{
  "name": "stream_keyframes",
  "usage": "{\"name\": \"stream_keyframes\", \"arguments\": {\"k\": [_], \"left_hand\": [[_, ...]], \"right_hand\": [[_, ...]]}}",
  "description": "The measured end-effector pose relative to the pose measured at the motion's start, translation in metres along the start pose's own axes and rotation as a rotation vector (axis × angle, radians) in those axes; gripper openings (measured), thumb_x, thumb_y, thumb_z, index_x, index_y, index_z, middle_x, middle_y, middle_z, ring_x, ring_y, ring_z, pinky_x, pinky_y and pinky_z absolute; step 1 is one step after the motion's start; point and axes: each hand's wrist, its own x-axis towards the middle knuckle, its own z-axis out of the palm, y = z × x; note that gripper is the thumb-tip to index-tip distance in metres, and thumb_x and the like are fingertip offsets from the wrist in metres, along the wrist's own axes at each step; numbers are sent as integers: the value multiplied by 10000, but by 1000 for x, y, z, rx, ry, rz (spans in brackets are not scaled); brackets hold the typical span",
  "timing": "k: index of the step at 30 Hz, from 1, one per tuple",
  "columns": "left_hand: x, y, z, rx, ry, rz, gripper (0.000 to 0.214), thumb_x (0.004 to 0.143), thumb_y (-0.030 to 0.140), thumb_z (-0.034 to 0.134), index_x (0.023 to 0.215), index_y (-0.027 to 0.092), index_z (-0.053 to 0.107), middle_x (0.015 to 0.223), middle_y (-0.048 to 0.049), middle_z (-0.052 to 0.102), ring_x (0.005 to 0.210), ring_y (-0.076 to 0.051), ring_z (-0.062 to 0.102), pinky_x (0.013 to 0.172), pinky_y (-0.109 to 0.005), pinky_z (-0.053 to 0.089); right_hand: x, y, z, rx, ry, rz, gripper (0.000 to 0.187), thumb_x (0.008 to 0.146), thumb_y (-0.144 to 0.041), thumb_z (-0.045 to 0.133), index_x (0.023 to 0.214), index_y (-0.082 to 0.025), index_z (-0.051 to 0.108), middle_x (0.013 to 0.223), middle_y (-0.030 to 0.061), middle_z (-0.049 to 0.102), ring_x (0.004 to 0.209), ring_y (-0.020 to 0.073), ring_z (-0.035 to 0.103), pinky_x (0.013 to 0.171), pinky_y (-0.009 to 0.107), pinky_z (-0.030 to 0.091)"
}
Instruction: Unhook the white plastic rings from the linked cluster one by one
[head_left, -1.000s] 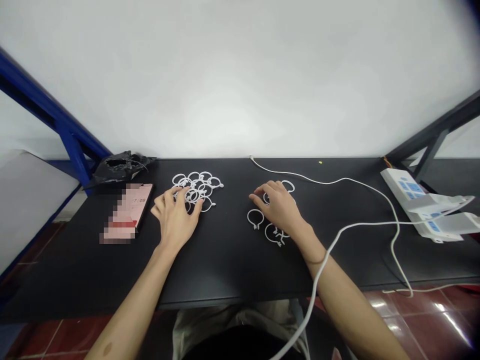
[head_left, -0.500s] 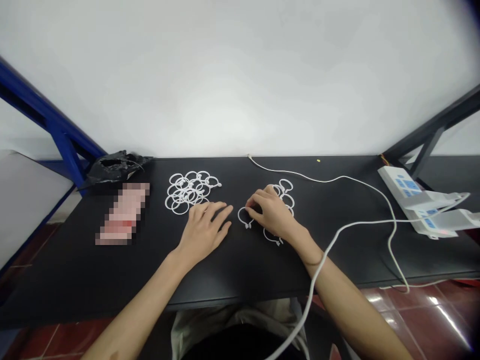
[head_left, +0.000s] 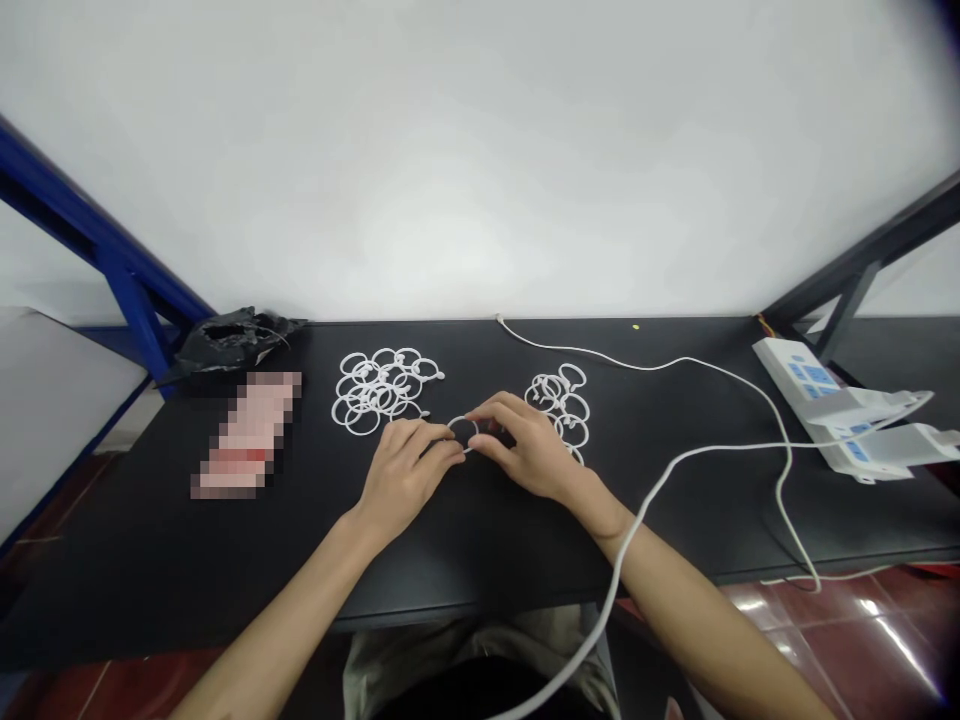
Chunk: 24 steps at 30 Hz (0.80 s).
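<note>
A single white plastic ring is held between both hands above the black table. My left hand pinches its left side and my right hand pinches its right side. A pile of several white rings lies to the left of my hands. A smaller group of white rings lies just behind my right hand.
A blurred pink flat object lies at the left, with a crumpled black bag behind it. A white cable runs across the right side and over my right forearm. A white device with blue buttons sits at the right edge.
My left hand left the left pile and came to the centre. My right hand slid one ring from its group toward the left, and both hands now hold it.
</note>
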Motion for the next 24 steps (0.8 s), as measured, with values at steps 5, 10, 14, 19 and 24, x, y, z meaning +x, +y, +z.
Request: {"name": "stream_keyframes", "arguments": {"k": [5, 10, 14, 19, 24], "left_hand": [[-3, -2, -1, -33, -3, -105, 43, 923, 189, 610, 899, 200, 643, 906, -36, 698, 858, -181, 603, 814, -363, 469], [-3, -3, 0, -74, -17, -81, 31, 917, 195, 620, 890, 210, 619, 899, -27, 684, 856, -179, 592, 822, -361, 472], [-2, -3, 1, -66, -34, -133, 200, 910, 312, 638, 1066, 194, 601, 1061, -84, 665, 1002, -228, 582, 883, -400, 470], [-3, -3, 2, -63, -134, -129, 484, 906, 411, 627, 1313, 175, 515, 1140, -96, 682, 1045, -261, 552, 936, -446, 439], [-2, -2, 3, -86, -141, -107, 341, 924, 363, 603, 1224, 202, 592, 1034, -61, 719, 986, -249, 574, 895, -424, 448]], "right_hand": [[-2, -3, 4, 16, 26, -18, 298, 916, -441, 623, 1115, -219, 627, 1021, 65, 623, 797, 146, 618, 748, 294, 534], [-3, 2, 10, 75, 11, -70, 145, 976, -322, 549, 1026, -218, 637, 911, 40, 679, 816, 148, 648, 753, 272, 526], [-2, 5, 11, 77, 22, -119, 133, 987, -273, 526, 989, -198, 636, 881, 45, 680, 799, 149, 641, 731, 262, 515], [-2, 5, 9, 77, 7, -138, 163, 1003, -235, 481, 926, -213, 623, 837, 30, 675, 776, 145, 624, 723, 267, 512], [-1, 4, 9, 64, 13, -141, 168, 1006, -252, 482, 956, -225, 641, 840, 29, 690, 770, 147, 625, 725, 274, 515]]}}
